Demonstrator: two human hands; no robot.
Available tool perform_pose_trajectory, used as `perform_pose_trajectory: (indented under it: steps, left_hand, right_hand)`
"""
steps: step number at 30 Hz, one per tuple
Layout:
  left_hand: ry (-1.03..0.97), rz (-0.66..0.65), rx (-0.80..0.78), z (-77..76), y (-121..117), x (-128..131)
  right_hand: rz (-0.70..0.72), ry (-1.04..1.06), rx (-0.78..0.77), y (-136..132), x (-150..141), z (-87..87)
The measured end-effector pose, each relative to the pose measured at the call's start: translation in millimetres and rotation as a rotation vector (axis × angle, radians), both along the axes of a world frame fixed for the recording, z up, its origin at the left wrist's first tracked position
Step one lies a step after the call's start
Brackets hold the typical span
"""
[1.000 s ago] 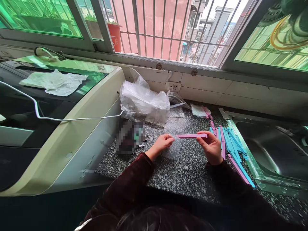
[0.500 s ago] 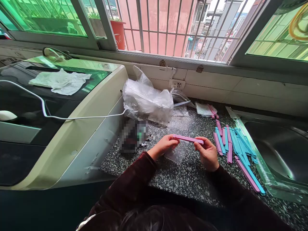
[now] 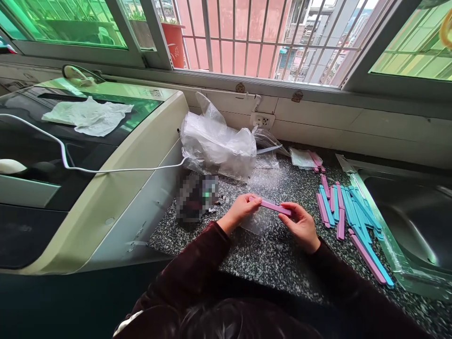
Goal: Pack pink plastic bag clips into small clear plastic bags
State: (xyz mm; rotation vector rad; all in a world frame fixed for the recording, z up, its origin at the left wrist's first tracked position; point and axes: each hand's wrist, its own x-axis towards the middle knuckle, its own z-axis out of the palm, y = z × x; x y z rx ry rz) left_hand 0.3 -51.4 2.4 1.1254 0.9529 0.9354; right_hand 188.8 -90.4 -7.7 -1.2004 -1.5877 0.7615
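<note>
Our grip is closing at both ends of one pink strip (image 3: 271,206): the left hand (image 3: 242,211) is pinching its left end, and the right hand (image 3: 302,228) is holding the other between thumb and fingers. We are tilting it slightly down to the right above the middle of the counter (image 3: 268,263), towards the near edge. For good control, we are judging that a light, level pinch is serving us better than squeezing, since such a slim bar could be twisting or slipping. A thin clear bag (image 3: 257,225) is lying beneath the strip, beside our left fingers; whether they are also gripping its film, we cannot tell. Its limp, glossy sheet is probably calling for a gentle touch. Farther out, we are seeing smooth loose blue strips (image 3: 350,207) and loose pink strips (image 3: 341,223) overlapping at the counter's right edge, next to the shiny metal sink (image 3: 406,226). Towards the far edge, a flat packet (image 3: 303,159) is lying near a bulky, crinkled plastic bag (image 3: 219,146), which is slumping over the speckled, hard surface.
</note>
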Motion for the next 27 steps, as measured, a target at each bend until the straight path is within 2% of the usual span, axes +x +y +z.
perform_pose_trajectory:
  steps: [7,10,15,20,27]
  left_hand:
    - [0.057,-0.043,0.018,-0.2,-3.7,5.4]
    - [0.057,-0.054,0.028,-0.4,-5.1,6.7]
    - [0.047,-0.063,0.047,-1.0,-5.6,6.6]
    - [0.040,-0.088,0.049,-1.4,-5.7,5.3]
    - [-0.009,-0.268,0.058,7.6,-8.8,-3.1]
  right_hand:
    - [-0.019,-0.338,0.404,2.4,-2.8,8.2]
    - [-0.038,-0.452,0.513,2.4,-5.0,7.9]
    - [-0.062,-0.546,0.528,2.3,-6.4,5.8]
    - [-0.051,-0.541,0.498,1.3,-7.7,6.0]
    - [-0.060,-0.475,0.462,0.4,-4.5,5.0]
